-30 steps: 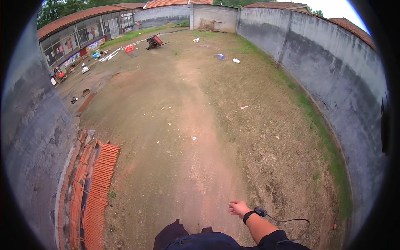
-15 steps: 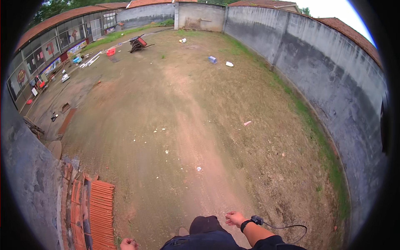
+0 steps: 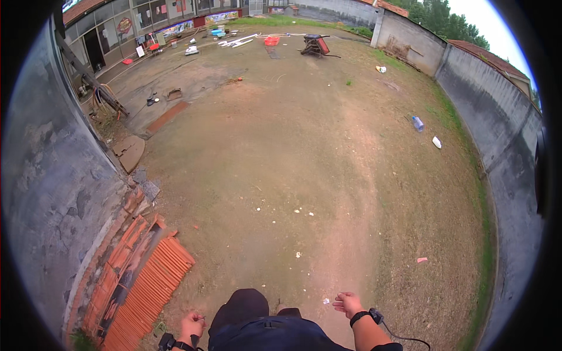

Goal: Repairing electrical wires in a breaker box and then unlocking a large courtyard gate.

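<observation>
My left hand (image 3: 192, 325) is low in front of me, left of my dark-clothed knee, with its fingers curled in. A small dark spot shows at its fingertips, too small to name. My right hand (image 3: 349, 303) is held out over the dirt ground, fingers loosely apart and holding nothing. Just beside its fingertips, in the picture, a small white scrap (image 3: 326, 301) lies on the ground. A black band with a small device (image 3: 376, 316) and a cable is on my right wrist; another dark device (image 3: 167, 341) is at my left wrist. Neither hand touches any object.
Stacked orange roof tiles (image 3: 149, 292) lie by the grey wall (image 3: 64, 193) at left. A tipped wheelbarrow (image 3: 316, 45), a red basin (image 3: 271, 41) and white pipes (image 3: 237, 41) are farther off. A blue-tinted plastic bottle (image 3: 417, 123) and a white jug (image 3: 437, 142) lie at right.
The view has swung left, so the yard has shifted rightward in the picture. The tiles and ground scraps are nearer. My left hand has come further into view; my right hand stays empty.
</observation>
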A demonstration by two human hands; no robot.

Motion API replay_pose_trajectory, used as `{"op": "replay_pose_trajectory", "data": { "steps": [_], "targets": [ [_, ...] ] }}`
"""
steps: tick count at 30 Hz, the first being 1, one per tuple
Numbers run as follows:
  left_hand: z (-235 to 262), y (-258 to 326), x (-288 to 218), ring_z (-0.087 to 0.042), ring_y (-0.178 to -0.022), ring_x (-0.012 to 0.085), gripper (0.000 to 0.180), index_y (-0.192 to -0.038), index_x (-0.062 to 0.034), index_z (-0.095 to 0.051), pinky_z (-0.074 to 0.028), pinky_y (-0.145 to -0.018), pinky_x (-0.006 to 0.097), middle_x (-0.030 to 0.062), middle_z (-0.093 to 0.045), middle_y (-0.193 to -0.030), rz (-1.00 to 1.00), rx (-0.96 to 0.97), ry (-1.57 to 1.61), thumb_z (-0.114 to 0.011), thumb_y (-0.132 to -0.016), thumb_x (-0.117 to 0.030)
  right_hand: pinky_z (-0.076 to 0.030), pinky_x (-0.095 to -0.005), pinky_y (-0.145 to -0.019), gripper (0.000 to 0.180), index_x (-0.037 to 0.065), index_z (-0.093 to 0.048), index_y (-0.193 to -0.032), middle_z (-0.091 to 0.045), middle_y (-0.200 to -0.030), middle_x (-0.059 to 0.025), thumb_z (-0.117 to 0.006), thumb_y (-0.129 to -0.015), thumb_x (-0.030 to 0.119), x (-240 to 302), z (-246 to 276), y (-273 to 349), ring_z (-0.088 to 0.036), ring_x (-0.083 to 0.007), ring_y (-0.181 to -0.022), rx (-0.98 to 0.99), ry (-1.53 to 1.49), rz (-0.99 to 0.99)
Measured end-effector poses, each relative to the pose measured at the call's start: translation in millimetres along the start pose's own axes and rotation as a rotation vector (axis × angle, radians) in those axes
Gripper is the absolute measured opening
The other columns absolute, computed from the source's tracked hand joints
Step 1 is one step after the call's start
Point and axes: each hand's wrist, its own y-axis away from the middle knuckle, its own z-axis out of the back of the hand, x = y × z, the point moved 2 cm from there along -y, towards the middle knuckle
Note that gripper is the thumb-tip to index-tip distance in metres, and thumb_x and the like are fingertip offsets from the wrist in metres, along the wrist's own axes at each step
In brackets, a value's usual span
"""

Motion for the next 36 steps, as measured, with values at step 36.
{"op": "replay_pose_trajectory", "data": {
  "steps": [36],
  "targets": [
    [-122.3, -777.2, -751.9, -0.066, -0.064, 0.0190, 0.005, -0.090, 0.0017, -0.057, -0.052, -0.054, 0.030, 0.0102, -0.062, -0.076, 0.232, -0.147, 0.281, -0.057, -0.085, 0.001, -0.056, -0.0314, -0.067, 0.031, 0.001, -0.053, -0.120, -0.063, -0.099, -0.0097, -0.056, -0.094, 0.018, 1034.6, -744.2, -573.2, -0.067, -0.0211, -0.080, 0.322, 0.406, 0.265]
  ]
}}
